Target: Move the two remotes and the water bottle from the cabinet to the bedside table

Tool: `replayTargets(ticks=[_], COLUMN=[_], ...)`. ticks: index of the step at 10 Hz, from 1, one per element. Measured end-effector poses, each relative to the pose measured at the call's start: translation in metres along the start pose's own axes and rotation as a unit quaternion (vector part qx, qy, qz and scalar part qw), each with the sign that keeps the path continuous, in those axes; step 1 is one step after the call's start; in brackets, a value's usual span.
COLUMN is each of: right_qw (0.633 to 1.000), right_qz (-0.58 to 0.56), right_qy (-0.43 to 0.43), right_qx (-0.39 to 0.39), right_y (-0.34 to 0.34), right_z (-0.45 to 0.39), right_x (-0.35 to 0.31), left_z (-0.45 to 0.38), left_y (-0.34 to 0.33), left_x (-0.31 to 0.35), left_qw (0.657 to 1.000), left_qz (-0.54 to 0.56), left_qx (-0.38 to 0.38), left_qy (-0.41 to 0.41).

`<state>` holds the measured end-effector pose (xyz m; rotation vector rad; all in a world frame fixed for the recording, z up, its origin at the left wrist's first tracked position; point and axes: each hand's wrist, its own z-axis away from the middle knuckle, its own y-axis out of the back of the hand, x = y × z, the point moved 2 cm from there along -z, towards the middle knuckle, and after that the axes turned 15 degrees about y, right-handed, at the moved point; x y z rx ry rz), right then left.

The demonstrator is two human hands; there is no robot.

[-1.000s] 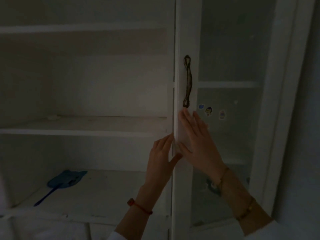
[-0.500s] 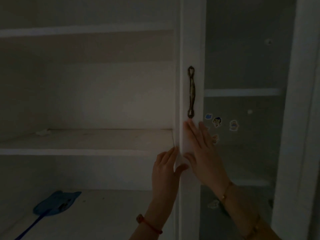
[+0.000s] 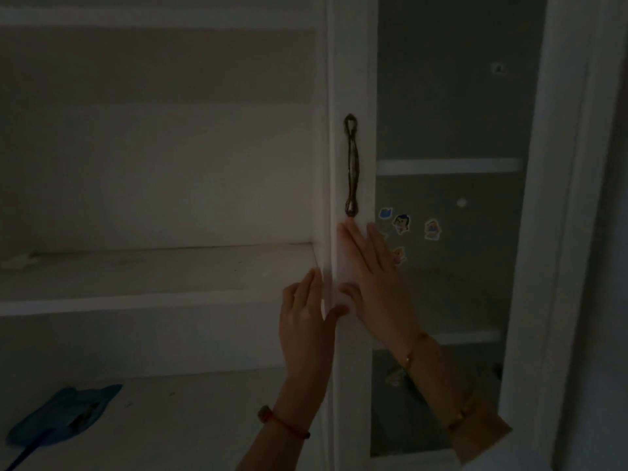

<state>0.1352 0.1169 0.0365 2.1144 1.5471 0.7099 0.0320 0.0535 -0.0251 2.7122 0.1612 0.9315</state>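
Observation:
No remote and no water bottle shows in this dim view of the white cabinet (image 3: 153, 302). My left hand (image 3: 306, 324) holds the edge of the glass-paned cabinet door (image 3: 355, 73), fingers behind the edge and thumb on its front. My right hand (image 3: 375, 283) lies flat and spread on the door's white frame, just below the dark metal handle (image 3: 351, 164). Neither hand holds a task object. The two open shelves on the left look bare.
A blue fly swatter (image 3: 64, 416) lies on the lower shelf at the bottom left. Small cartoon stickers (image 3: 401, 223) sit on the door's glass pane, with more shelves dimly seen behind it. A white cabinet post (image 3: 560, 232) stands at the right.
Both hands have stayed on the door's edge. The view has drawn closer, so the handle and shelves now sit lower and larger in the frame.

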Motion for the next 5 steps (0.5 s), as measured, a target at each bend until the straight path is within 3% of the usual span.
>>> replayTargets(ticks=[2, 3, 5], right_qw=[1.000, 1.000, 0.999], right_qz=[0.003, 0.005, -0.020], right_qy=[-0.003, -0.005, -0.040], right_qx=[-0.002, -0.010, 0.004], right_y=[0.000, 0.004, 0.011], right_z=[-0.001, 0.000, 0.015], right_x=[-0.002, -0.005, -0.019], left_z=[-0.003, -0.007, -0.009], left_y=[0.003, 0.012, 0.050], left_x=[-0.001, -0.005, -0.023], left_qw=[0.999, 0.997, 0.988], left_qz=[-0.012, -0.003, 0.018], left_qx=[-0.021, -0.066, -0.111], left_qy=[-0.022, -0.033, -0.104])
